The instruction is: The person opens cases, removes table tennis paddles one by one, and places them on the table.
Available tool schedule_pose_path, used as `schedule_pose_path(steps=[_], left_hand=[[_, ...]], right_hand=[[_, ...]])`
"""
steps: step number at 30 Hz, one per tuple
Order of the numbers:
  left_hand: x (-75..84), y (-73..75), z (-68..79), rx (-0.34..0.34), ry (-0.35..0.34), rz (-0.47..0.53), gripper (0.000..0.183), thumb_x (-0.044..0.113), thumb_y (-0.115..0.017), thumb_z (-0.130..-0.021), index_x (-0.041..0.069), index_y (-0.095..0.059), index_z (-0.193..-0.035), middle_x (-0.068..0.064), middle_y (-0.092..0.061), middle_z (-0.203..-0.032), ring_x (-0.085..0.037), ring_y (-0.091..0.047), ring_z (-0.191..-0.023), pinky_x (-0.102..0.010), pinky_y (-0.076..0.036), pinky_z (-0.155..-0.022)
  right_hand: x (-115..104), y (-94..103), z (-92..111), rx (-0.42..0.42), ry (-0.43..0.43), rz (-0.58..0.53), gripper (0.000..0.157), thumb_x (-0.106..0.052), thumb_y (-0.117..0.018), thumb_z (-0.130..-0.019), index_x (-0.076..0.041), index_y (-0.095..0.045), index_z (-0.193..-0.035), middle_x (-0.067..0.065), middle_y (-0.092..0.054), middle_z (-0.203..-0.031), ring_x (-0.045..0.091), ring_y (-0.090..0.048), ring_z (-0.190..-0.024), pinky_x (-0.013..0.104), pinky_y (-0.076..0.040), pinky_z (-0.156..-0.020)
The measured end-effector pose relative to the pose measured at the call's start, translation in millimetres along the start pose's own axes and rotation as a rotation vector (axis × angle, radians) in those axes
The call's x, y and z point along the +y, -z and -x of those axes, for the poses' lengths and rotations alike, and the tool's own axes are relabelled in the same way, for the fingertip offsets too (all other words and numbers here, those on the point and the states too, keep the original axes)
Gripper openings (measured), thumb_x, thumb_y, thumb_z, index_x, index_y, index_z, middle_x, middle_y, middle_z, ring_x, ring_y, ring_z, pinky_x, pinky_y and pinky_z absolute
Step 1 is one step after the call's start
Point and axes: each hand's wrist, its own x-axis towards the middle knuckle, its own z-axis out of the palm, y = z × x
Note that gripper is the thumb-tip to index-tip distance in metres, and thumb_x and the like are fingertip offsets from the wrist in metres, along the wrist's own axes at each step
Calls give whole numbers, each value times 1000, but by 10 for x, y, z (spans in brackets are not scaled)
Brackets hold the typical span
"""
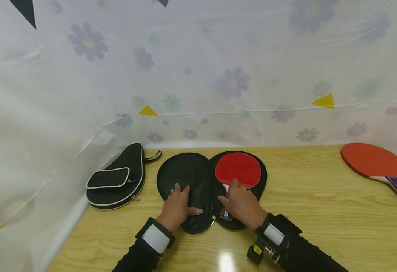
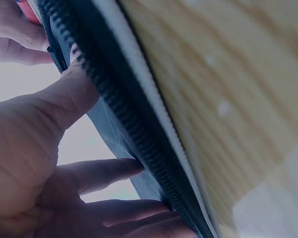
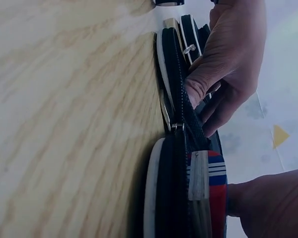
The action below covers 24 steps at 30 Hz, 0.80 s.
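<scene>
A black zippered paddle case (image 1: 184,173) lies unfolded on the table, its two halves side by side. In its right half sits a table tennis paddle (image 1: 238,170) with red rubber, its striped handle (image 3: 217,178) toward me. My left hand (image 1: 176,207) rests on the left half, fingers spread and thumb pointing right; the left wrist view shows that thumb by the zipper edge (image 2: 121,106). My right hand (image 1: 244,204) lies over the paddle where handle meets blade. Its fingers reach onto the red rubber, and its thumb extends left across the handle.
A closed black case (image 1: 135,181) with white piping and a front pocket stands to the left by the wall covering. Far right, another red paddle (image 1: 375,160) with a purple handle lies on the wooden table (image 1: 307,204). Flower-patterned sheeting (image 1: 191,75) hangs behind.
</scene>
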Motion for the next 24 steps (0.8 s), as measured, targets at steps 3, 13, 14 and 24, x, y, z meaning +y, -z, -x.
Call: schedule_pose_path(steps=[3, 13, 14, 24], left_hand=[[-5, 0, 8, 1, -3, 11, 85, 37, -91, -72, -9, -57, -136, -44, -40, -143, -63, -46, -125, -61, -50, -94], [6, 9, -3, -14, 16, 13, 86, 36, -91, -72, -8, -56, -137, -43, -39, -145, -61, -45, -128, -60, -48, -97], [6, 7, -3, -13, 17, 12, 86, 36, -91, -72, -8, -56, -137, -43, -39, -145, -61, -45, -127, -60, -48, -96], [2, 5, -6, -8, 14, 17, 87, 36, -91, -71, -8, -56, -138, -43, -39, -145, -62, -45, -127, -61, -48, -96]], right_hand=[[-14, -26, -29, 21, -16, 6, 41, -25, -76, -89, 6, -50, -98, 8, -52, -62, 25, -64, -57, 39, -54, -53], [-8, 1, -30, -10, -74, -44, 29, -12, -69, -87, 6, -49, -100, 9, -54, -64, 20, -57, -53, 33, -48, -50], [7, 11, -18, -13, -69, -53, 29, -12, -69, -87, 5, -49, -100, 8, -54, -62, 20, -56, -51, 32, -47, -48], [249, 205, 141, 14, 68, -141, 26, -4, -62, -84, 7, -52, -105, -1, -40, -53, 11, -36, -43, 26, -28, -45]])
